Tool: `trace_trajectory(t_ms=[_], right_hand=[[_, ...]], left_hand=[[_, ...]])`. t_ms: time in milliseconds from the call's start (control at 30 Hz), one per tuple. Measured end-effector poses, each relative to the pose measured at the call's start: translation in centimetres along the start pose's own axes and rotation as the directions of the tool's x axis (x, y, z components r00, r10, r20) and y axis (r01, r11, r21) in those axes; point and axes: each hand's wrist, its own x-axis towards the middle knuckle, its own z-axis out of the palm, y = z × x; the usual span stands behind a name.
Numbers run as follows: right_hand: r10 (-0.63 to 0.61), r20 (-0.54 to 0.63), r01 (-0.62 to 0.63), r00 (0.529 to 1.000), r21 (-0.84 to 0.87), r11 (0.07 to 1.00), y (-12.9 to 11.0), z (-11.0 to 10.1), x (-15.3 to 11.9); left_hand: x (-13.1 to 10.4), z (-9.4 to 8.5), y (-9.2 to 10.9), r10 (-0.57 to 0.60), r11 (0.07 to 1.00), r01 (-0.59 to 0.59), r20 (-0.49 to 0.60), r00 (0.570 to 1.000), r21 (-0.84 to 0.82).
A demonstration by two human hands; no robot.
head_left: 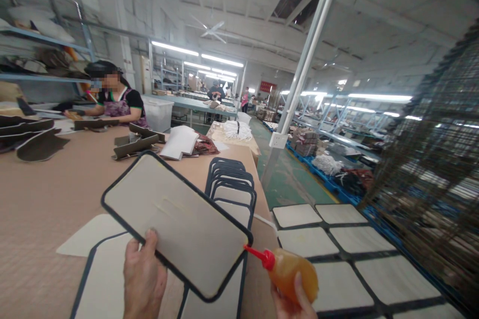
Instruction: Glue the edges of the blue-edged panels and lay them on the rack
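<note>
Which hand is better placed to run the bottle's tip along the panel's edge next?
Probably the right hand: it holds the bottle, with the red tip right at a corner of the panel. The left hand is busy gripping the panel.

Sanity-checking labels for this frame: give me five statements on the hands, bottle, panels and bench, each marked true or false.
1. The left hand grips a pale, dark-edged panel. True.
2. The squeeze bottle is in the left hand too. False: the right hand holds the squeeze bottle.
3. The bottle's nozzle is blue. False: the nozzle is red, its tip at the held panel's edge.
4. More dark-edged panels overlap in a row on the brown table. True.
5. The person in the patterned apron is at the right of the view. False: that person is at the left.
</note>
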Motion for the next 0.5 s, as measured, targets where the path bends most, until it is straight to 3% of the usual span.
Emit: trace_trajectory(t_ms=[200,367,500], right_hand=[[-0.023,0.007,0.023,1.0,0.019,1.0,-0.15,-0.1,0.27],[0.031,-0.022,-0.03,0.999,0.034,0.999,-0.42,0.02,0.24],[-0.02,0.004,0.02,1.0,0.038,0.999,-0.26,0.2,-0.11]], left_hand=[[-0.34,-0.21,-0.04,-0.018,1.0,0.018,0.027,0.999,-0.002],[-0.37,-0.22,-0.09,-0.02,1.0,0.02,0.024,1.0,0.002],[-0.27,-0.21,0.01,-0.039,0.999,0.039,0.04,0.998,-0.003]])
